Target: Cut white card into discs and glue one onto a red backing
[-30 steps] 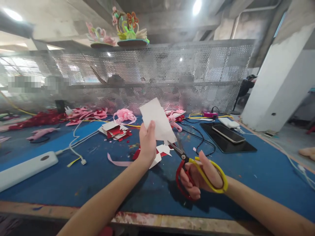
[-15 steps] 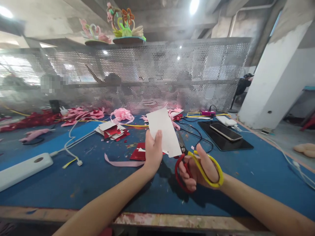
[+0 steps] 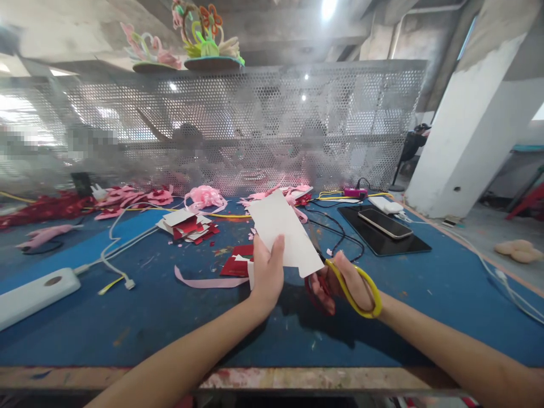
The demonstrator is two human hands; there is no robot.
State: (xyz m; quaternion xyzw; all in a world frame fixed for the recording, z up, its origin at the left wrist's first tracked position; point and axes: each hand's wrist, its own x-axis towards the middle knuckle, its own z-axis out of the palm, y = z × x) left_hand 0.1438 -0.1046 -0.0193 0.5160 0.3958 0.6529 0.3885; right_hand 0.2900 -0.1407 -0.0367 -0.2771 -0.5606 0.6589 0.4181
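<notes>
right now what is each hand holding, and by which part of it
The left hand grips a white card by its lower left part; the right hand holds scissors by their red and yellow handles.

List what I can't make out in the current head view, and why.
In the head view:
Scissors: blades partly hidden behind the white card.
Left hand: fingers partly hidden behind that card.
White device: one end cut off by the left edge.
Red paper: print too small to read.
Beyond the perforated screen: shapes blurred.
</notes>
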